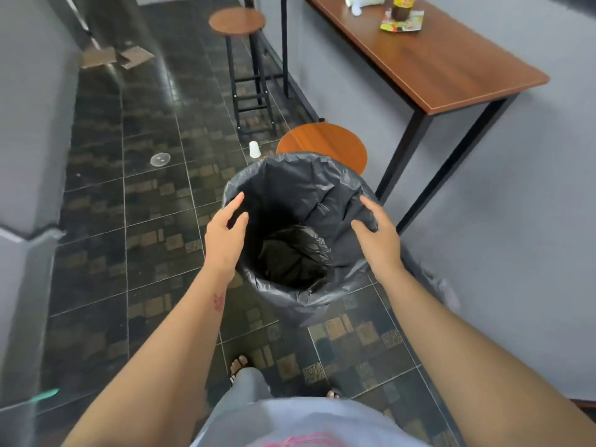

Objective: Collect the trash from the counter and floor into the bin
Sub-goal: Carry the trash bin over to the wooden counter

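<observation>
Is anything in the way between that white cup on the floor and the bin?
Nothing visible does. The white cup stands on bare tiles just beyond the far rim of the bin, left of the nearer stool, which sits beside that path, not across it.

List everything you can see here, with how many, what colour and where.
bin: one, black liner, floor ahead of the person
cup: one, white, floor beyond the bin
lid: one, clear, floor to the left
cardboard pieces: two, brown, far floor
stools: two, brown seats, one behind the bin, one farther off
counter: one, brown top, right wall
bottle: one, dark, counter's far end
wrapper: one, multicoloured, under the bottle
white item: one, white, counter's far end, cropped
feet: two, floor behind the bin
left hand: one, open, bin's left rim
right hand: one, open, bin's right rim
</observation>
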